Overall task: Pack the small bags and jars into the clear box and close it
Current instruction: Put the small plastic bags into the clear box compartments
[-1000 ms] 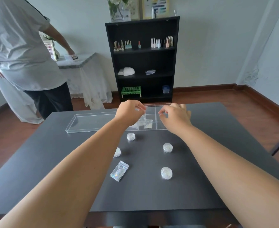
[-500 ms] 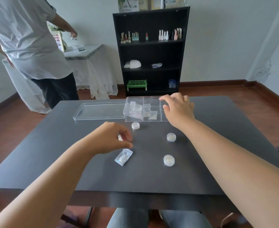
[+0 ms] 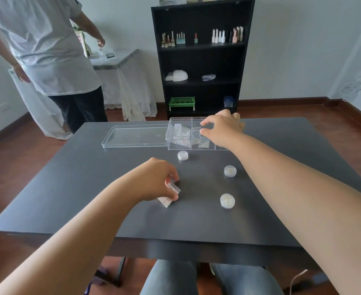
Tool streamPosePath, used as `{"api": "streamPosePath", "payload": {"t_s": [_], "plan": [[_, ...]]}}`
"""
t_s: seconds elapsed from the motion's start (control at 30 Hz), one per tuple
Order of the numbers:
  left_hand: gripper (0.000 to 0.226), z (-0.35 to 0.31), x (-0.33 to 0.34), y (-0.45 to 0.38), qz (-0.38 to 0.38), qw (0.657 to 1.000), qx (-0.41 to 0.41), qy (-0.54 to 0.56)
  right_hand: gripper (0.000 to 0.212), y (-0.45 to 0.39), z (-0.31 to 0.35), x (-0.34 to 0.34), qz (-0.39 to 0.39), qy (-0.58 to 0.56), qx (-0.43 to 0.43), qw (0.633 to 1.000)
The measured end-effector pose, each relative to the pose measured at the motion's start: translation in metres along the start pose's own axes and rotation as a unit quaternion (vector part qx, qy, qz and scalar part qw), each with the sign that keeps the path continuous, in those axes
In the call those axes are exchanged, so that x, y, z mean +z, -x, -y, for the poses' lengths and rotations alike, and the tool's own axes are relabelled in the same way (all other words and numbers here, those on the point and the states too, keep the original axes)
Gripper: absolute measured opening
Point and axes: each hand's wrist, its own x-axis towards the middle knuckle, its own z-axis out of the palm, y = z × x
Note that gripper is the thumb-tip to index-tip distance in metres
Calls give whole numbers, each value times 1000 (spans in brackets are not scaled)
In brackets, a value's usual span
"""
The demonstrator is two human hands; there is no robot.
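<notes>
The clear box [image 3: 176,146] stands at the table's far middle with several small bags [image 3: 182,133] inside. Its flat lid [image 3: 132,137] lies beside it on the left. My right hand [image 3: 223,128] is over the box, thumb and forefinger pinching its rim. My left hand [image 3: 156,182] is down on the table's middle, fingers closed on a small clear bag [image 3: 165,201] that touches the surface. Three small round jars stand loose: one near the box [image 3: 182,155], one to the right [image 3: 230,171], one nearest me [image 3: 227,201]. My left hand hides whatever lies under it.
The dark table [image 3: 90,199] ends close to my knees. A person in a white shirt [image 3: 47,50] stands at the back left by a draped side table [image 3: 120,60]. A black shelf [image 3: 201,60] with small bottles is behind the table.
My left hand has drawn back from the box to the table's middle and closed on the small bag. My right hand has stayed at the box.
</notes>
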Motion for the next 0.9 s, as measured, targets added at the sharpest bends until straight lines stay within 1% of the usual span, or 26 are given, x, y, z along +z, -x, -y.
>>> {"api": "streamPosePath", "payload": {"t_s": [0.07, 0.17, 0.3, 0.4, 0.47, 0.53, 0.67, 0.73, 0.8, 0.9], "plan": [[35, -1, -1, -1, 3, 1000, 1, 7, 20, -2, 6, -1, 13, 1, 1, 1000], [20, -3, -5, -5, -7, 999, 14, 41, 7, -4, 15, -3, 16, 14, 0, 1000], [9, -4, -14, -16, -57, 994, 35, 89, 19, -8, 19, -7, 5, 33, 0, 999], [6, -6, -21, -28, -112, 986, 39, 118, 17, -12, 18, -12, 37, 60, 24, 997], [5, -8, -27, -37, -140, 976, 43, 162, 17, -12, 17, -13, 53, 82, 32, 995], [8, -11, -33, -48, -166, 966, 44, 192, 20, -11, 16, -13, 50, 102, 23, 993], [11, -17, -45, -70, -223, 946, 50, 231, 31, -9, 0, -16, 21, 71, -3, 997], [12, -22, -50, -84, -247, 941, 55, 224, 40, -9, -12, -17, 1, 62, -7, 998], [13, -27, -55, -101, -269, 940, 57, 202, 44, -8, -24, -17, 0, 63, -2, 998], [15, -35, -55, -123, -259, 949, 54, 170, 48, -6, -38, -18, 10, 76, 8, 997]]}}
